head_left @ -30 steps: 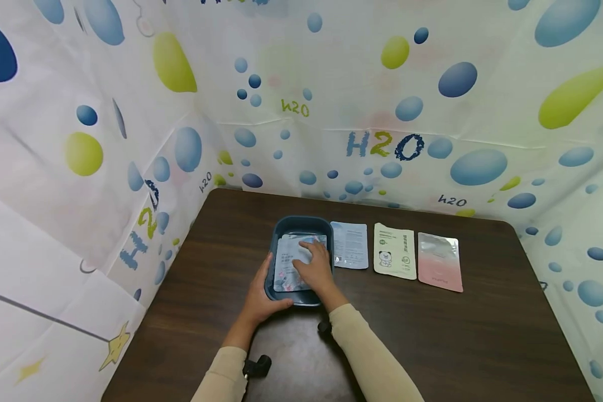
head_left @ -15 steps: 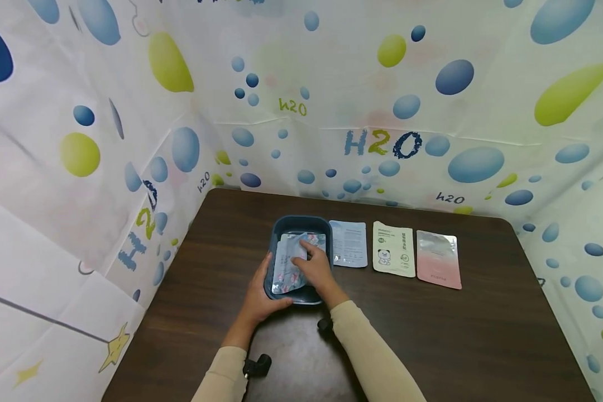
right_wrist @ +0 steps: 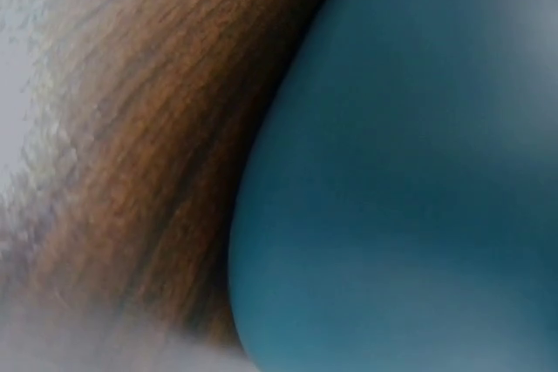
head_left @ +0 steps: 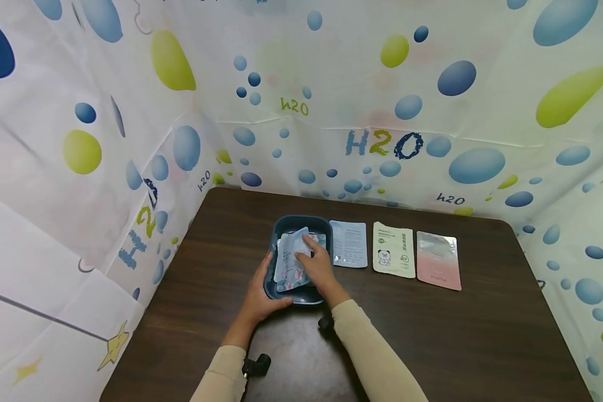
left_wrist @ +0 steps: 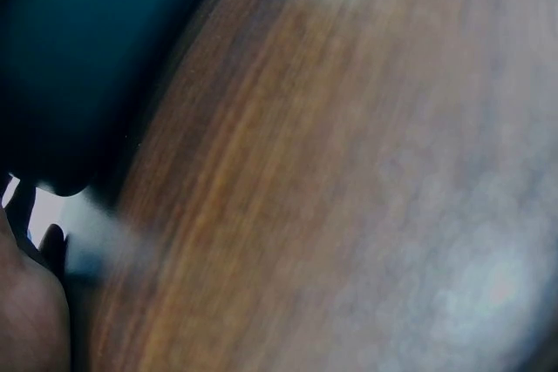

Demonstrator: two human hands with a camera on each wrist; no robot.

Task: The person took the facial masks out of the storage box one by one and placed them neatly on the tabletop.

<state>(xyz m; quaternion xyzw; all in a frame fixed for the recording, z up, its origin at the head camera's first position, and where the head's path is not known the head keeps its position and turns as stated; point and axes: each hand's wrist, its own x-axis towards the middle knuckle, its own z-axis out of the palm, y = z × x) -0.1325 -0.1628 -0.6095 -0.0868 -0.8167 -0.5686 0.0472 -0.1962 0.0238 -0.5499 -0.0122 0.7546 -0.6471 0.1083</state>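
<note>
A dark blue plastic tray (head_left: 309,297) stands on the table, its outer wall filling much of the right wrist view. My left hand (head_left: 258,296) grips its near left corner, thumb at the front rim and fingers along the left side. Inside the tray, my right hand (head_left: 320,271) pinches the right edge of a pale blue floral sheet mask packet (head_left: 292,259), which sits askew and raised. Other packets (head_left: 319,239) show beneath it. In the left wrist view the tray wall (left_wrist: 87,58) is at upper left, with part of the left hand (left_wrist: 30,311) below.
Right of the tray, three packets lie in a row: light blue (head_left: 349,244), pale green with a bear (head_left: 394,250), and silver-pink (head_left: 439,261). The brown wooden table (head_left: 502,335) meets a white dotted curtain (head_left: 331,84) at the back and sides.
My right hand has taken hold of the top packet, turned it askew and raised it, showing a floral packet below. My left hand has stayed on the tray.
</note>
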